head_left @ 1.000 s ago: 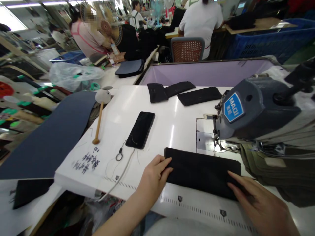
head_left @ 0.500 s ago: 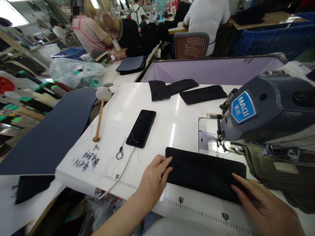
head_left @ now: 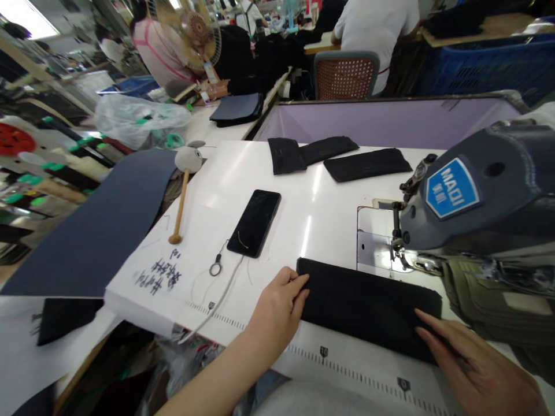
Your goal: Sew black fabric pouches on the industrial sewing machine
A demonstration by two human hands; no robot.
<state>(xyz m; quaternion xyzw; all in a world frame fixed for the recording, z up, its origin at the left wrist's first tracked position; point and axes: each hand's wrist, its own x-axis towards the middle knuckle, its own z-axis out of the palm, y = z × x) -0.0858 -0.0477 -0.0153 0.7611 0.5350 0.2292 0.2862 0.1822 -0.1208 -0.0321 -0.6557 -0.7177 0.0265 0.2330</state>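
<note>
A long black fabric piece lies flat on the white sewing table, near its front edge. My left hand pinches its left end between thumb and fingers. At the right end, my right hand grips the edge, thumb and forefinger on top; its other fingers are partly hidden. Just beyond the fabric is the needle area of a grey sewing machine. Other black fabric pieces lie at the back of the table.
A black phone with a cable and a ring strap lies left of the fabric. Behind it rests a wooden-handled mallet. Olive fabric is stacked under the machine arm. A purple-walled bin borders the back; co-workers sit beyond.
The whole view has shifted slightly, so things appear a little further right. Both hands keep their hold on the black fabric, which stays in place on the table.
</note>
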